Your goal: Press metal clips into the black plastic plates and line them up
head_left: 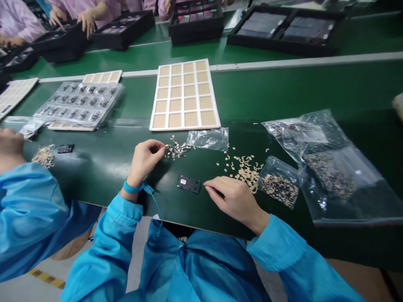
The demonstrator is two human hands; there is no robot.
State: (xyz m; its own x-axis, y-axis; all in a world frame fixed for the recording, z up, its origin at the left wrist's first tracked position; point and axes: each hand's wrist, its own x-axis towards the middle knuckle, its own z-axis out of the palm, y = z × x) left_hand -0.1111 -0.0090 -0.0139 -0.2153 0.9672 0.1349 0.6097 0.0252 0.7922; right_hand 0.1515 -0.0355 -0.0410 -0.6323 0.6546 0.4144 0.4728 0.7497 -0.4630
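Observation:
My left hand, a blue strap round its wrist, has its thumb and forefinger pinched at the left edge of a heap of tiny black and silver parts. Whatever is between those fingertips is too small to tell. Below the heap, a flat black rectangular part with a small white label lies on the green table. My right hand is just right of that part, thumb and forefinger together; anything in them cannot be made out. Beyond this hand spreads a heap of small tan pieces.
A white tray with tan squares stands ahead, an empty clear bag before it. Bags of small parts lie right. Clear blister trays are stacked left, near a co-worker's hand. Black bins line the far side.

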